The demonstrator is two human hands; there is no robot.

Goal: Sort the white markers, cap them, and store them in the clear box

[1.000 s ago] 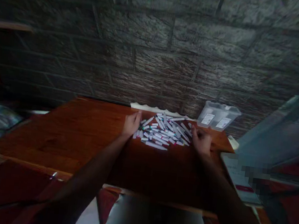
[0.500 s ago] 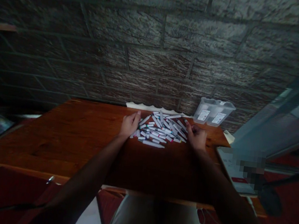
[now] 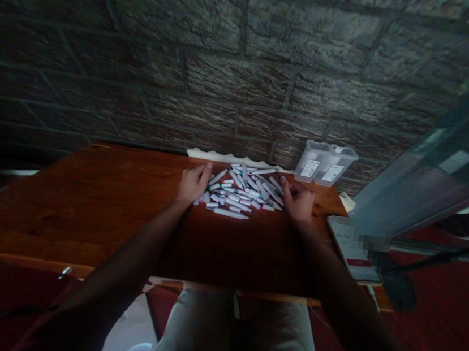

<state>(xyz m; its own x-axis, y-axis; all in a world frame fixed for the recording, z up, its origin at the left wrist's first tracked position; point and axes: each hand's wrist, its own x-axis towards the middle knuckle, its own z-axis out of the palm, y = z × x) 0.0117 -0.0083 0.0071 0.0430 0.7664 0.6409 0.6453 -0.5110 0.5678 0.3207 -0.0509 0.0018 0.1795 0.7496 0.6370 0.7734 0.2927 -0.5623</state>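
A loose pile of white markers with coloured bands lies on the wooden table, its pieces pointing many ways. At the pile's left edge rests my left hand, thumb uppermost and most fingers turned from view; no marker shows in its grasp. My right hand lies against the opposite edge, fingers loosely bent and the thumb apart from them, touching or nearly touching the outer markers. Several short caps sit close by my left hand. One long marker lies along the near side of the pile.
Behind the pile, a white wavy-edged strip runs along the stone-block wall. A clear plastic case with two labels stands at the back right. A flat white-and-red item lies at the table's right edge.
The whole view has shifted, so the table and pile appear slightly further left and higher. Both hands keep their places beside the markers.
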